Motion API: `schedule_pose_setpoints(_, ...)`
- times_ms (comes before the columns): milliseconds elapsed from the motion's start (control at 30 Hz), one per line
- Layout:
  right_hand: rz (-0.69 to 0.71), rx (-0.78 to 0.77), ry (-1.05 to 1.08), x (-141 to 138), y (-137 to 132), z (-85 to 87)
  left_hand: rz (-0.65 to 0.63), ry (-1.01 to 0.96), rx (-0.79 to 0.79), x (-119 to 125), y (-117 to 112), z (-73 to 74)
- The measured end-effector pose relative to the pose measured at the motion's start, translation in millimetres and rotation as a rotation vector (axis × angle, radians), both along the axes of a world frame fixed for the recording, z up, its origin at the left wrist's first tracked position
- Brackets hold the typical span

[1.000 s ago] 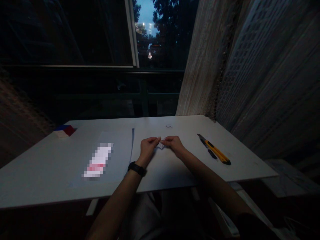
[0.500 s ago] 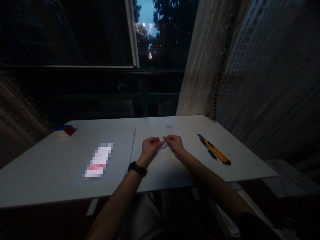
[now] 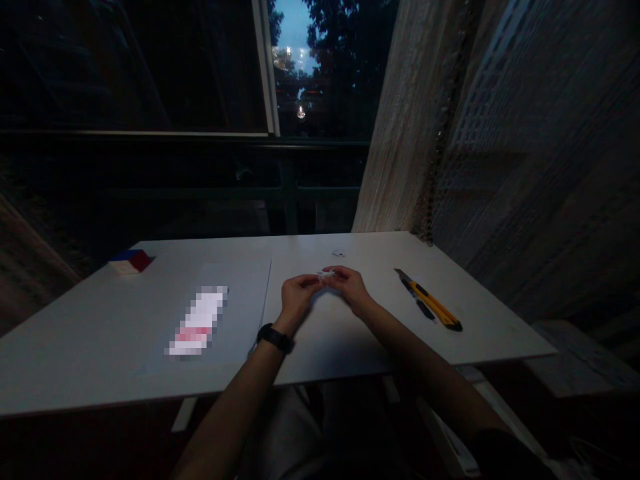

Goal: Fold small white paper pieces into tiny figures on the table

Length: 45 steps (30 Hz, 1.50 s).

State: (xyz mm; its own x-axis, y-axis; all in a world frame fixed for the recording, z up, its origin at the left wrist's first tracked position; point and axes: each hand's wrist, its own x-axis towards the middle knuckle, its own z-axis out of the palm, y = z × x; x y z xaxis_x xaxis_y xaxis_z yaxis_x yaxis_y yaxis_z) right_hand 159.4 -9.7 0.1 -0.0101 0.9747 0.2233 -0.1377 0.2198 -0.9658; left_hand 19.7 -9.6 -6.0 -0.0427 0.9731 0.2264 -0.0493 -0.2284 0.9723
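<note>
A small white piece, which looks like folded paper (image 3: pixel 326 274), is pinched between my two hands above the middle of the table. My left hand (image 3: pixel 299 297), with a dark watch on the wrist, grips its left side between thumb and fingers. From the other side, my right hand (image 3: pixel 351 289) holds it with thumb and fingers closed. The fingertips partly cover the piece, so its exact shape is unclear. Just beyond the hands lies a tiny pale scrap with a dark outline (image 3: pixel 339 253).
On the white table (image 3: pixel 320 353), a yellow utility knife (image 3: pixel 439 309) lies at the right beside a dark pen-like tool (image 3: pixel 423 305). To the left are a large pale sheet (image 3: pixel 245 313), a bright blurred-out rectangle (image 3: pixel 197 323) and a puzzle cube (image 3: pixel 131 262). A curtain (image 3: pixel 395 133) hangs behind.
The white piece has been turned and lifted slightly; it now shows flatter above my fingertips. Both thumbs have shifted lower, while the forearms stay almost in place.
</note>
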Motion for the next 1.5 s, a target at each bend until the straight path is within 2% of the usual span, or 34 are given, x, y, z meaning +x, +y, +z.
schedule_pose_setpoints(133,-0.001,0.024,-0.013,1.4,-1.9,0.8,-0.013,-0.005,0.031,-2.2,-1.9,5.3)
schedule_pose_setpoints(200,-0.025,0.067,-0.057,2.1,-1.8,0.3,0.001,-0.091,0.028,-3.8,-1.7,7.8)
schedule_pose_setpoints(300,-0.074,0.199,-0.175,2.4,-1.4,-0.8,-0.033,-0.285,-0.123,-4.4,-1.1,9.9)
schedule_pose_setpoints(400,-0.125,0.347,-0.347,1.8,-2.2,-3.3,-0.057,-0.350,-0.294,-3.0,-2.4,11.0)
schedule_pose_setpoints(533,-0.093,0.533,-0.564,1.6,-4.2,-7.8,-0.050,-0.290,-0.218,-2.3,-5.7,11.6)
schedule_pose_setpoints(633,-0.090,0.595,-0.626,2.5,-5.5,-9.7,-0.020,-0.252,-0.189,-3.2,-6.4,11.7)
schedule_pose_setpoints(767,-0.087,0.605,-0.680,4.1,-7.5,-9.2,0.050,-0.234,-0.201,-3.8,-6.0,13.1)
schedule_pose_setpoints(900,-0.075,0.571,-0.707,4.9,-9.4,-7.3,0.055,-0.220,-0.187,-3.6,-6.5,14.1)
schedule_pose_setpoints(1200,-0.085,0.485,-0.489,-1.0,-6.1,-6.4,0.014,-0.330,-0.186,-2.6,-7.8,16.2)
schedule_pose_setpoints(1400,-0.067,0.442,-0.450,-0.8,-6.6,-6.3,0.004,-0.311,-0.189,-2.9,-6.7,14.7)
schedule_pose_setpoints(1500,-0.087,0.371,-0.376,-1.0,-7.0,-3.1,-0.004,-0.298,-0.206,-3.0,-6.8,14.4)
